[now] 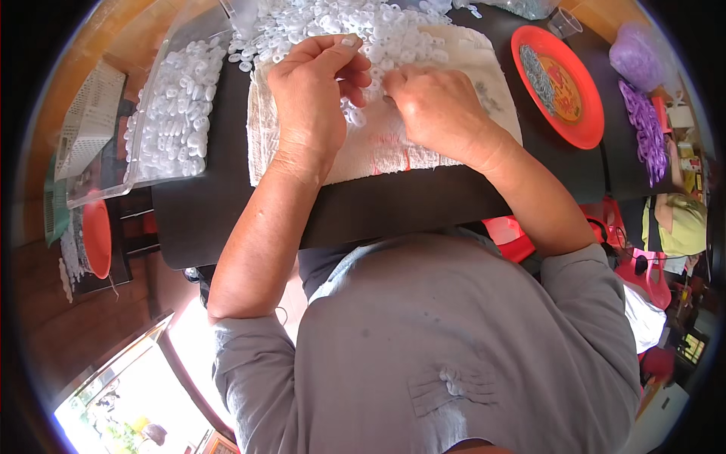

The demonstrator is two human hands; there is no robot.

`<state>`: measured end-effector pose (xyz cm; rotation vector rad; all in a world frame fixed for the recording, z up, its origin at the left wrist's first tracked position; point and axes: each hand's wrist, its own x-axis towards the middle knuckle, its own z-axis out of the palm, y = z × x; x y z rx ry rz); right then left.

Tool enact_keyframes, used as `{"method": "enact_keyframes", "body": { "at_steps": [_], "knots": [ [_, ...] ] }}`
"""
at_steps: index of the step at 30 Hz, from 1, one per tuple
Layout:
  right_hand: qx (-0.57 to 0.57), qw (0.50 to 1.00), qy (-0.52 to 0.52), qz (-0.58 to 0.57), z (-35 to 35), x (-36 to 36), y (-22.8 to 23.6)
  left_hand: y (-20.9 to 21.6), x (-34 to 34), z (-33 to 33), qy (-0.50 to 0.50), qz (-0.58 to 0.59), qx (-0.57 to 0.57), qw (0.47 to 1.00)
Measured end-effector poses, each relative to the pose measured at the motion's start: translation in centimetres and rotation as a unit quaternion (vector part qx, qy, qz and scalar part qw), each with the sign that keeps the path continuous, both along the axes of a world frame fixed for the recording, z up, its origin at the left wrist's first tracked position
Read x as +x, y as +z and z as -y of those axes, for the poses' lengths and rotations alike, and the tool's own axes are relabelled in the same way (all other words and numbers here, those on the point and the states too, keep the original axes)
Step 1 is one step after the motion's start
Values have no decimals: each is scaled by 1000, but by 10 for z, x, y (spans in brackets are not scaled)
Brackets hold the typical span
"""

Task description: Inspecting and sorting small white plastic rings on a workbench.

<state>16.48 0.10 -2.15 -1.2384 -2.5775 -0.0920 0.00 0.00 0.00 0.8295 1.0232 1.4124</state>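
Note:
My left hand (314,91) is over a cream towel (446,155), its thumb and fingers curled together in a pinch. A small white plastic piece (354,116) shows just below those fingertips; I cannot tell whether it is held or lies on the cloth. To the right, my right hand (437,104) is closed, knuckles up, with its fingertips turned toward the left hand. Whatever it grips is hidden. Beyond both hands spreads a heap of small white oval plastic pieces (340,21), reaching onto the towel's far part.
At left, a clear bin (136,180) holds many white pieces. A red plate (587,136) with small grey pieces lies at right, near a clear cup (564,23). Purple strands (643,132) and a purple bag (637,57) are farther right. The black table's (348,216) near edge is before me.

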Motion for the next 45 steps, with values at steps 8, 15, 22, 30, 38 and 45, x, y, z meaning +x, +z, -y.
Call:
{"method": "enact_keyframes", "body": {
  "at_steps": [8,15,22,30,38,45],
  "knots": [
    [-11,999,29,9,-5,-2,2,-4,-2,0,-24,-14,-12,1000],
    [-7,998,33,51,-4,-5,4,-5,1,0,-23,-3,-11,1000],
    [-229,941,32,-245,-38,36,14,-2,0,-1,-41,-36,21,998],
    [-407,808,58,-422,-32,44,35,-1,13,10,-138,-183,147,962],
    [-450,778,71,-433,-29,46,40,-6,19,14,-108,-215,187,952],
    [-465,756,80,-453,-21,38,41,-14,14,15,-59,-291,307,904]
  ]
}}
